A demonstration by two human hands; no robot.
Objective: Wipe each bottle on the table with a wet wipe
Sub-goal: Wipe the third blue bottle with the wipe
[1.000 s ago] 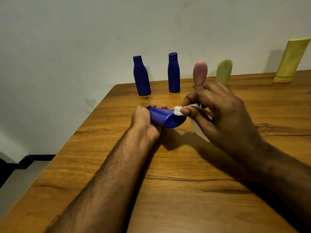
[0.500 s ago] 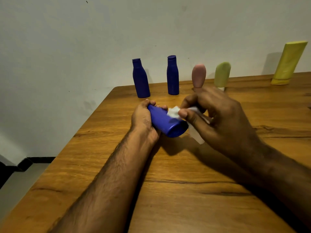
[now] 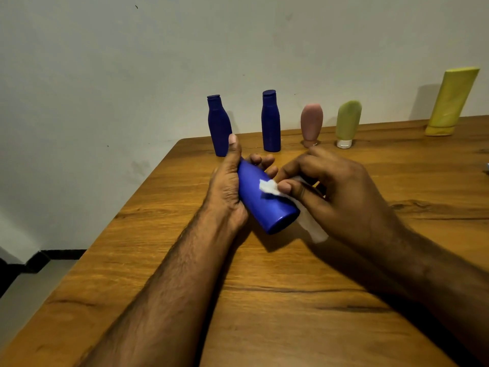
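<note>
Six bottles are in my sight, and one of them, the bright blue bottle (image 3: pixel 267 201), lies tilted in my left hand (image 3: pixel 227 189) above the wooden table (image 3: pixel 264 300), its flat base pointing toward me and to the right, its neck end hidden behind my palm. My left fingers curl round the far side of it, their tips showing past its upper edge, and my thumb stands straight up along the near side, so this hand grips the bottle firmly. My right hand (image 3: pixel 341 197) comes in from the right with its fingers bent, pinching the white wet wipe (image 3: pixel 270 187) between thumb and forefinger; a crumpled corner of the wipe presses on the bottle's side near its middle, and the loose remainder of it hangs down beneath my palm, just beside the bottle's base. At the far edge of the table, close to the pale wall, the other bottles stand in a row: a dark blue bottle (image 3: pixel 219 127) on the left, partly behind my raised thumb, a second dark blue bottle (image 3: pixel 270 121) beside it, then a pink tube (image 3: pixel 311 124) and a green tube (image 3: pixel 348 123), both standing on their caps, and well apart to the right a tall yellow tube (image 3: pixel 451 100) leaning against the wall.
</note>
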